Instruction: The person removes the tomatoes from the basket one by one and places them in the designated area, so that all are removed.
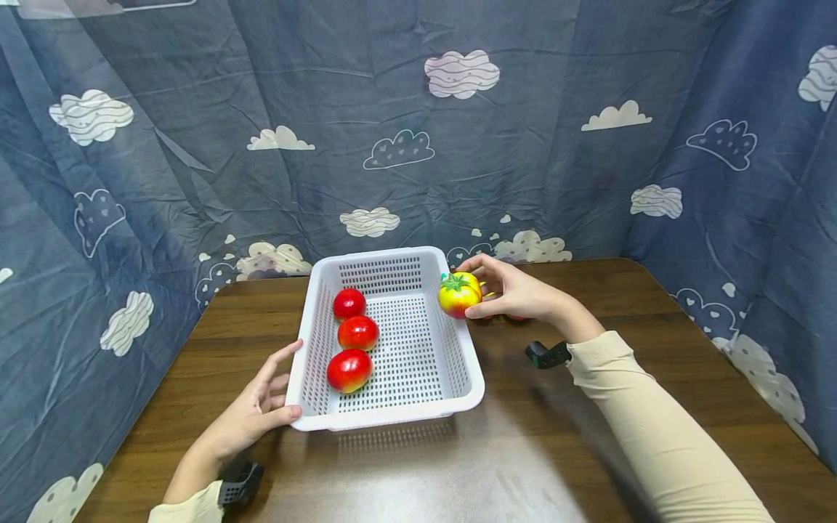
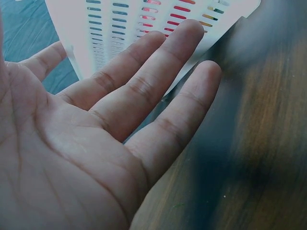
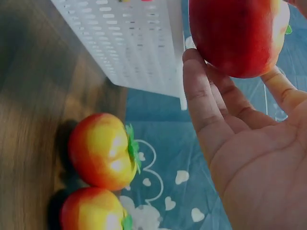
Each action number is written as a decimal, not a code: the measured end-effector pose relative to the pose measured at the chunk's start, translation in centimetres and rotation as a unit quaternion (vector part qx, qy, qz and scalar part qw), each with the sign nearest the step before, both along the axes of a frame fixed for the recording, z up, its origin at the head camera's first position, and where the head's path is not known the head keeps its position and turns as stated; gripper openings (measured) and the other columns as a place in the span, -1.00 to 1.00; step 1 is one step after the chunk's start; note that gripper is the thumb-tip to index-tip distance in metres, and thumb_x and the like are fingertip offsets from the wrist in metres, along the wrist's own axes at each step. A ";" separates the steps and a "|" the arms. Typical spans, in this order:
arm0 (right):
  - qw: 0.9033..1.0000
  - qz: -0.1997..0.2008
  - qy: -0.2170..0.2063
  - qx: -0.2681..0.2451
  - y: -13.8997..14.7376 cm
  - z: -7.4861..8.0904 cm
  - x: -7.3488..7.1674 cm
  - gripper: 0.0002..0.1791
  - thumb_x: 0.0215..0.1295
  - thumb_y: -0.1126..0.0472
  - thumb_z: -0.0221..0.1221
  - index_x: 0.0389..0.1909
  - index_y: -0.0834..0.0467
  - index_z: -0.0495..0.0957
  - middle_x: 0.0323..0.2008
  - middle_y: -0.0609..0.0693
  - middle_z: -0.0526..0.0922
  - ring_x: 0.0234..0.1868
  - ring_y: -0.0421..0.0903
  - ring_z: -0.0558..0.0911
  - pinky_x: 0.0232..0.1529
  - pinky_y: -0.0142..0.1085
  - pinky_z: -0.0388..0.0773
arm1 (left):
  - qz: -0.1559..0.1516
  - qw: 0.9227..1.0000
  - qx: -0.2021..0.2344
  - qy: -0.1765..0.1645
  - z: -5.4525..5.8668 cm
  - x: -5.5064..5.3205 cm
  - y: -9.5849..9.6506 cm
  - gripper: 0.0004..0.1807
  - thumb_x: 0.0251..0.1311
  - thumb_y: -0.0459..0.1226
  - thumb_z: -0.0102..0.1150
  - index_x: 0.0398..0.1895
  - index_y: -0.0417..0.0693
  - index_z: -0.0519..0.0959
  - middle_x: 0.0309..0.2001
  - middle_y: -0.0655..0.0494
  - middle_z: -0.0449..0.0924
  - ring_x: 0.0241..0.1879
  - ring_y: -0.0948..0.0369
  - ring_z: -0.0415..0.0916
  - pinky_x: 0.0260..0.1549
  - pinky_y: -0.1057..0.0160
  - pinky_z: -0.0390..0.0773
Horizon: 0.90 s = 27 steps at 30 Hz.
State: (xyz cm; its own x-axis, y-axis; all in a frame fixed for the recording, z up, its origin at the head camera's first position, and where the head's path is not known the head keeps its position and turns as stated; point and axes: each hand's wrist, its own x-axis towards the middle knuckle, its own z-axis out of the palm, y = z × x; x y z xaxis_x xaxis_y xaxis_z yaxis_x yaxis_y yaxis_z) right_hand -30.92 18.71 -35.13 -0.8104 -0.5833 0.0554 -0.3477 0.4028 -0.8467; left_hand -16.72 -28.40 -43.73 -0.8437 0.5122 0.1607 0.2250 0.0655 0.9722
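Observation:
A white plastic basket (image 1: 386, 420) stands on the wooden table with several small slots in its walls. Inside, along its left side, lie three red tomatoes (image 1: 358, 333) in a row. My left hand (image 1: 251, 410) rests against the basket's left rim with index finger and thumb apart; in the left wrist view its palm shows and the other fingers extend loosely beside the wall. My right hand (image 1: 506, 290) holds a red and yellow tomato (image 1: 459, 296) with a green calyx by fingers and thumb, over the basket's right rim. Its red underside shows in the right wrist view.
Two more tomatoes, one nearer the middle (image 3: 101, 152) and one lower (image 3: 91, 211), sit on the table right of the basket, mostly hidden by my right hand in the head view. A blue cloud-patterned curtain (image 1: 314, 196) hangs behind the wooden table (image 1: 523, 450).

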 end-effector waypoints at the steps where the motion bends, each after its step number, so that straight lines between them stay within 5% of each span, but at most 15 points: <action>1: 1.000 -0.002 0.002 0.000 0.2 -0.1 -0.1 -0.25 0.23 0.21 0.51 0.39 0.06 0.38 0.25 0.19 0.62 0.09 0.07 0.70 0.18 -0.17 0.66 | 0.000 1.000 0.000 0.000 0.0 0.0 0.0 0.01 0.43 -0.45 0.26 0.76 0.18 -0.09 0.38 -0.74 0.25 0.11 0.09 0.77 -0.03 0.16 0.79; 12: 0.999 -0.041 0.016 0.004 3.4 -0.5 -0.8 -0.25 0.26 0.20 0.50 0.42 0.07 0.39 0.26 0.16 0.65 0.13 0.09 0.68 0.23 -0.13 0.60 | 0.003 1.000 -0.002 -0.001 0.1 0.0 0.1 0.01 0.43 -0.45 0.25 0.76 0.18 -0.09 0.40 -0.72 0.25 0.11 0.09 0.76 -0.02 0.14 0.79; 27: 0.997 -0.078 0.001 -0.008 7.0 -1.7 -1.3 -0.22 0.28 0.25 0.50 0.45 0.16 0.35 0.29 0.24 0.62 0.13 0.01 0.72 0.12 -0.45 0.63 | 0.008 1.000 -0.008 -0.007 -0.2 -0.1 -0.1 0.01 0.43 -0.44 0.26 0.76 0.16 -0.10 0.40 -0.73 0.23 0.09 0.10 0.77 -0.04 0.14 0.80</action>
